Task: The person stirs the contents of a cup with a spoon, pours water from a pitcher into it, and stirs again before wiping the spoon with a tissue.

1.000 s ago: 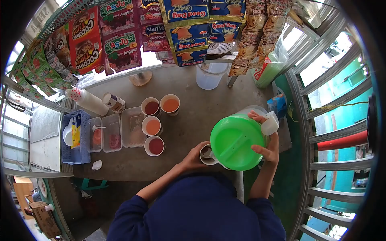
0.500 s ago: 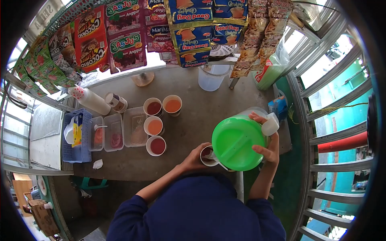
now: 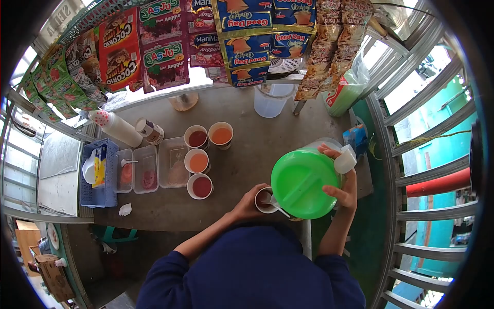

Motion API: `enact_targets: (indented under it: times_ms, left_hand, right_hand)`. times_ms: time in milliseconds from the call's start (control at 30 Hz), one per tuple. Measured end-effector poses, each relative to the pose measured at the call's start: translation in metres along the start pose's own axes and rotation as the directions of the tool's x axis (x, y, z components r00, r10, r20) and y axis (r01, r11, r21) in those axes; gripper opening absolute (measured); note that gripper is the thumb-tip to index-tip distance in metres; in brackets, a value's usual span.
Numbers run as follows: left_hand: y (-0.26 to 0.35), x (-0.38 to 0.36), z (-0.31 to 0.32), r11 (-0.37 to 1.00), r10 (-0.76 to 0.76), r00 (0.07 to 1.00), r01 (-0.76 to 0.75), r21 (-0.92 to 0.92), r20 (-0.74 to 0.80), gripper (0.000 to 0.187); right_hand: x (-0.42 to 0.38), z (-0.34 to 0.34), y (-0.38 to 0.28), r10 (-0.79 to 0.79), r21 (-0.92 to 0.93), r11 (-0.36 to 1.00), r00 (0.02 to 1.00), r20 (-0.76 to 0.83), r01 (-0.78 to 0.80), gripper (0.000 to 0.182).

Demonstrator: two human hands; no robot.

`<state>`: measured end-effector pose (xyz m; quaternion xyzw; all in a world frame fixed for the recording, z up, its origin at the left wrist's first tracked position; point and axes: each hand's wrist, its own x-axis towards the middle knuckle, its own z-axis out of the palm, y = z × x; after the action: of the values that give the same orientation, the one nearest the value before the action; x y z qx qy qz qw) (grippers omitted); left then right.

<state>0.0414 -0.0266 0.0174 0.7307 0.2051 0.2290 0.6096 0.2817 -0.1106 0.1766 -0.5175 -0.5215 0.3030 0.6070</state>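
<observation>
My left hand is wrapped round a paper cup near the table's front edge. Reddish-brown liquid shows inside the cup, and a white spoon sticks out over its rim. Beside it, my right hand grips a pitcher with a green lid, its thumb lying against the lid. The pitcher leans toward the cup, its spout side at the rim; most of its body is hidden beneath the lid. To the left stand a cup of dark red drink and an orange one.
Farther back are another red cup and another orange cup. Plastic tubs of powder, a blue basket and stacked cups line the left. Drink sachets hang overhead; a clear bucket stands behind.
The liquid in the held cup looks browner and lighter, and the white spoon shows more clearly at its rim. Both hands and the pitcher stay almost where they were.
</observation>
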Motion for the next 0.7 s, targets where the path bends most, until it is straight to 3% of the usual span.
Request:
enact_targets:
  times_ms: [133,200,433,500,700]
  left_hand:
    - [-0.0022,-0.0004,0.0003,0.999,-0.005,1.0,0.004,0.035,0.027,0.075]
    - [0.0009,-0.0003,0.0011,1.0,0.001,1.0,-0.002,0.004,0.005,0.065]
    - [-0.0029,-0.0003,0.0026,1.0,0.017,1.0,-0.017,-0.003,-0.011,0.064]
    - [-0.0054,-0.0007,0.001,0.999,0.01,0.999,-0.011,0.03,0.043,0.075]
    - [-0.0054,-0.0005,0.001,1.0,0.009,0.999,-0.01,0.001,0.042,0.075]
  right_hand:
    - [-0.0004,-0.0009,0.001,-0.004,-0.002,1.0,1.0,0.007,0.004,0.074]
    - [0.0001,-0.0007,0.0002,-0.002,-0.002,1.0,1.0,0.004,0.002,0.074]
    - [0.0011,-0.0046,0.0017,-0.002,-0.003,1.0,1.0,0.009,0.002,0.075]
    - [0.001,-0.005,0.0012,0.002,-0.002,1.0,1.0,0.005,-0.002,0.075]
    - [0.0014,-0.0043,-0.0016,0.014,0.013,1.0,1.0,-0.005,-0.014,0.075]
